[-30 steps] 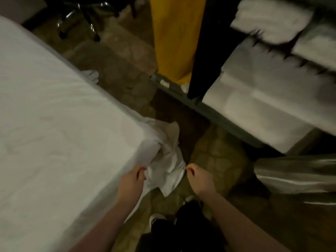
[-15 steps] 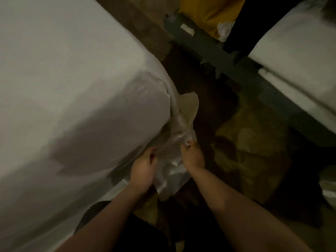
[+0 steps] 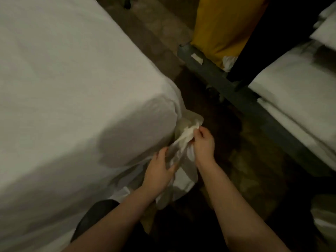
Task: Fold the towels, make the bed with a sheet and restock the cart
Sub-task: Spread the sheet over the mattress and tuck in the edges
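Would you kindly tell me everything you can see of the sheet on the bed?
The sheet is white, thin-looking cloth, spread fairly smooth on top and draped down the side. At the near corner its loose end hangs bunched and creased toward the floor. The right hand pinches the upper bunch; the left hand grips it lower down.

We find no writing, number or brand that we can read anywhere. The only thing like a sign is a small pale label stuck on the grey base rail of the cart, and it is too blurred for us to make out any letters on it.
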Action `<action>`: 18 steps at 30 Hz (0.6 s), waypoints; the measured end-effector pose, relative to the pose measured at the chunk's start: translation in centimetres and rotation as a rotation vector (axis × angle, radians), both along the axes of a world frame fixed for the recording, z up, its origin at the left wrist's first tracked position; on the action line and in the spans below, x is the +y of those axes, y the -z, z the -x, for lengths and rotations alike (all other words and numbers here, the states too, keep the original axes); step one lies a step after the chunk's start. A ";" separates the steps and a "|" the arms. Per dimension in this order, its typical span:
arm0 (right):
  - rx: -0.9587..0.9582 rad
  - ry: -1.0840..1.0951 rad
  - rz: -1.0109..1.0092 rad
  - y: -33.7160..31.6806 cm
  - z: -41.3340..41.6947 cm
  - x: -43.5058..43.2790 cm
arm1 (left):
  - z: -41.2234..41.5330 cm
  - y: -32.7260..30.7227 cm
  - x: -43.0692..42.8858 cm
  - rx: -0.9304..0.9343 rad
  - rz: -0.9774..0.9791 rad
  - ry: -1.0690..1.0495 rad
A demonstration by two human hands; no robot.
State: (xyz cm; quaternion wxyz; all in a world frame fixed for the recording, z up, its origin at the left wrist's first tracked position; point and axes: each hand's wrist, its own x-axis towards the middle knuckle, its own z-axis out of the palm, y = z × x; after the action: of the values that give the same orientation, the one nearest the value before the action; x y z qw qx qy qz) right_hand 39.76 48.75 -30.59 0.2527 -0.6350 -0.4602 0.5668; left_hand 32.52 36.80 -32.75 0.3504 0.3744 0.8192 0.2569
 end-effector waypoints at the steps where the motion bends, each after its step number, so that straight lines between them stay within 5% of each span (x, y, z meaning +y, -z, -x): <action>1: 0.026 -0.016 -0.038 -3.6 -0.2 0.1 | -0.4 -2.5 0.2 -0.005 -0.012 -0.007; 13: 0.261 -0.037 -0.173 -41.7 1.9 0.6 | 1.1 -35.1 2.7 0.036 -0.052 0.054; 18: 0.373 -0.065 -0.171 -52.6 4.8 2.0 | 4.6 -47.5 2.1 -0.146 -0.298 -0.170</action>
State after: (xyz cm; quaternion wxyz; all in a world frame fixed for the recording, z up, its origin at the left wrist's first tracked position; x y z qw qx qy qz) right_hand 35.01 50.75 22.04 0.3680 -0.4802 -0.4721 0.6412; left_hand 27.96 38.91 14.76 0.3266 0.3320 0.7730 0.4308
